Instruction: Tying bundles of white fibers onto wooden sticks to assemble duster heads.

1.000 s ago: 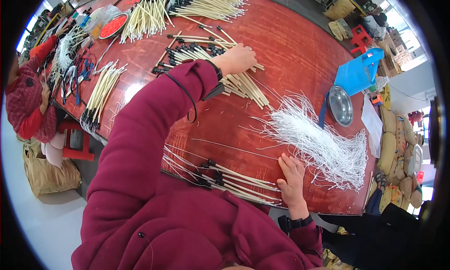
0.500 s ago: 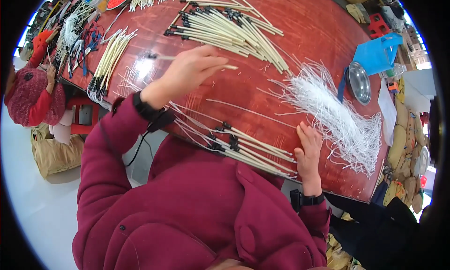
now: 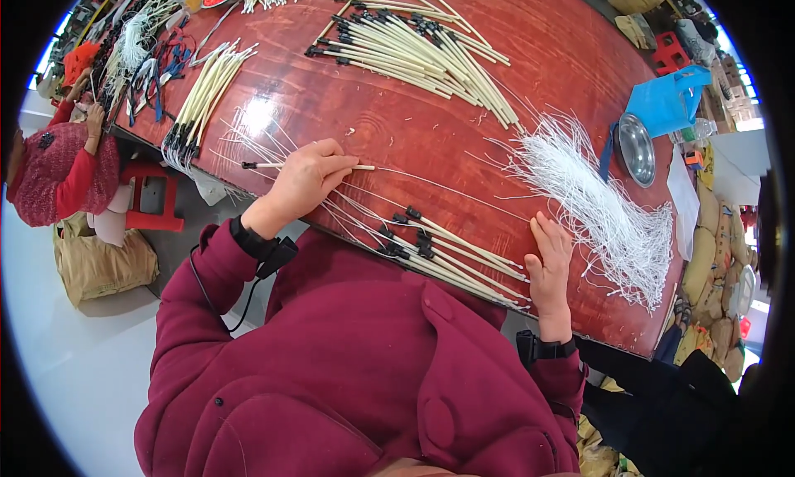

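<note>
Nearest you, your right hand (image 3: 550, 264) lies flat and released, fingers spread, on the near edge of the red wooden table (image 3: 397, 113), its fingertips touching the row of black-tipped cream sticks (image 3: 451, 257) laid there; that row holds roughly a dozen, too overlapped to count exactly. Your left hand (image 3: 306, 179) is clenched around one single cream stick (image 3: 286, 166), pinched between thumb and fingers, its black end pointing left and the stick lying just above the table near the front edge. Just right of your right hand sits one loose heap of thin white cords (image 3: 600, 204), far too many to count. Beyond it are one round metal dish (image 3: 636, 149) and one blue bag (image 3: 669, 98). Farther back lies one large fan of cream sticks (image 3: 414, 50), and one smaller bundle (image 3: 201, 104) to the left.
</note>
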Demonstrator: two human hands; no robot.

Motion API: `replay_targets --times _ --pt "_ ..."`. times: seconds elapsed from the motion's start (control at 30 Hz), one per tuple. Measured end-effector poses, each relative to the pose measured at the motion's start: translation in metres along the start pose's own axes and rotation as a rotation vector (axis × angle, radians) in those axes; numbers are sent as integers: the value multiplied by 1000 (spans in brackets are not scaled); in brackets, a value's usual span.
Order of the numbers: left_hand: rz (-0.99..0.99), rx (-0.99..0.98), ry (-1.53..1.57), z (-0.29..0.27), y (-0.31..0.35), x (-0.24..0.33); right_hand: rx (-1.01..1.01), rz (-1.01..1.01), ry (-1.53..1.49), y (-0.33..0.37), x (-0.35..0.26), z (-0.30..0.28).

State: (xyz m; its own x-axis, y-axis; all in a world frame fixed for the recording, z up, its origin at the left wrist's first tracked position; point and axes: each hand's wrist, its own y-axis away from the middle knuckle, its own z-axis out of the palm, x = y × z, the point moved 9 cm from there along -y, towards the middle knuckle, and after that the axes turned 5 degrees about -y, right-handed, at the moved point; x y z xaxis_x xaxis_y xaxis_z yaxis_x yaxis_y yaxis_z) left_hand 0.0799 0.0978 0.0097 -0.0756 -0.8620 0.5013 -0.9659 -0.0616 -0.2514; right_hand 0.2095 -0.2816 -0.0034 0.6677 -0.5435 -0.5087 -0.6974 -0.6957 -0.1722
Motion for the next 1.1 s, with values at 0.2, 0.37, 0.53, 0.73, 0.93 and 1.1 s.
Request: replay_targets --times 0.2,0.37,0.53,0.73,0.93,1.1 --pt "23 13 7 4 -3 2 -4 4 7 -1 -1 1" --pt "87 25 -76 5 -7 9 -12 5 3 -3 -4 -1" --pt "279 -24 -249 39 -34 45 -81 -17 39 -5 -11 3" --pt "534 -289 -227 125 -76 151 -142 -112 152 -21 -42 29" --pt "495 -142 -98 82 -61 152 -87 -113 96 -25 -36 24" --pt "122 186 -179 11 -48 64 -13 -104 34 -45 -47 11"
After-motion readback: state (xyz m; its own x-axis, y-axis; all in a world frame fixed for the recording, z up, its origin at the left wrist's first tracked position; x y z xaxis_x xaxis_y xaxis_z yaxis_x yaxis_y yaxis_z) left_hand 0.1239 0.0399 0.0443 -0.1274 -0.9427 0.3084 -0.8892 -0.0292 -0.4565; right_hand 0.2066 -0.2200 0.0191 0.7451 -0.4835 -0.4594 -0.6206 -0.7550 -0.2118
